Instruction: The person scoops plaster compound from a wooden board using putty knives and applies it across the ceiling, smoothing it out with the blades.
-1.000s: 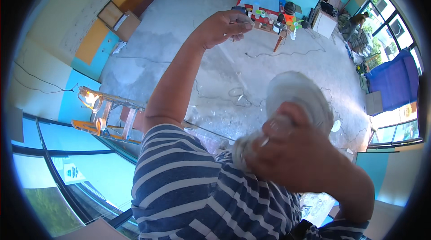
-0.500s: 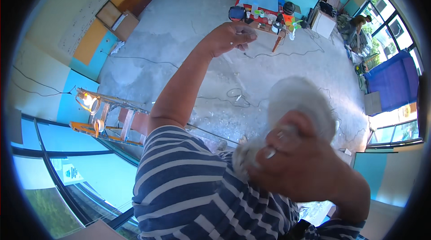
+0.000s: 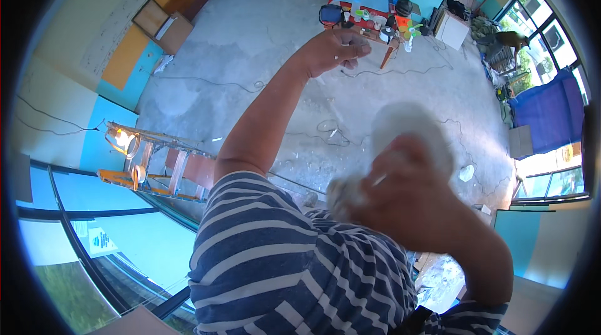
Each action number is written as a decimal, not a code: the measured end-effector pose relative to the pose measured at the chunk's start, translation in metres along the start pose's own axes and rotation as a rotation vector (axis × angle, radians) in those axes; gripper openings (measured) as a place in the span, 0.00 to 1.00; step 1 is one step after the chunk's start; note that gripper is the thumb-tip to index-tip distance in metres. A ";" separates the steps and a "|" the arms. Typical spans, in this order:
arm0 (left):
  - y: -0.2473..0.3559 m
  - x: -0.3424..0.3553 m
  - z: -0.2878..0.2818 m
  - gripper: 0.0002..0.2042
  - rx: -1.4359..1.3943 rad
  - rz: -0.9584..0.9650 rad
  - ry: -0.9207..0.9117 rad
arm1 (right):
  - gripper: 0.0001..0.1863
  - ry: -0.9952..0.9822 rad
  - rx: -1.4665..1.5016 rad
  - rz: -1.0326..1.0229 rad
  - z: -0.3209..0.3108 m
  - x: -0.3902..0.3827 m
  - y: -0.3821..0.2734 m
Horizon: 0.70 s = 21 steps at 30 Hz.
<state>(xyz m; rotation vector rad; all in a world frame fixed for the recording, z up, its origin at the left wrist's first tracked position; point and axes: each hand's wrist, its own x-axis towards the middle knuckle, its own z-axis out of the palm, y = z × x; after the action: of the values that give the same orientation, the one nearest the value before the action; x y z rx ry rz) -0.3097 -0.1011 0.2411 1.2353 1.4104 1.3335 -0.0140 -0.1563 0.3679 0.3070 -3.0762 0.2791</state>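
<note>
I look down from high above a concrete floor [image 3: 250, 53]. My left hand [image 3: 335, 50] is stretched out in front of me on a bare arm, its fingers curled and pinched together; I cannot make out anything in them. Close to the camera, my right hand [image 3: 407, 200] is closed around a white round object [image 3: 410, 131], which is blurred. A pale lump [image 3: 341, 192] shows at the hand's left side. My striped shirt [image 3: 282, 260] fills the lower middle of the picture.
Far below, a cluttered table [image 3: 369, 12] stands by the blue back wall, and cables [image 3: 325, 128] trail over the floor. A wooden ladder frame [image 3: 156, 166] with a lit lamp is at left. A blue cloth [image 3: 548, 113] hangs by the right windows, and a wooden cabinet [image 3: 166, 22] stands at the upper left.
My left hand has drifted a little to the right and lower in the picture. My right hand has come up closer, and it now covers more of the white round object.
</note>
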 end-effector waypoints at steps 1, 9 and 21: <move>-0.002 -0.001 -0.002 0.24 0.000 0.014 0.028 | 0.14 0.133 0.005 -0.011 -0.012 0.000 0.005; 0.005 -0.005 0.012 0.23 0.001 0.030 -0.020 | 0.14 0.375 0.411 -0.231 -0.020 0.014 -0.023; 0.068 -0.003 -0.008 0.21 0.180 0.193 -0.073 | 0.17 0.447 0.162 0.128 -0.049 -0.012 -0.028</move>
<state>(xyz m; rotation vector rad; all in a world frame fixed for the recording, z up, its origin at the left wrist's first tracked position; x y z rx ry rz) -0.3085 -0.1083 0.3096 1.5569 1.4118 1.2956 0.0039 -0.1716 0.4204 0.0404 -2.6380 0.5230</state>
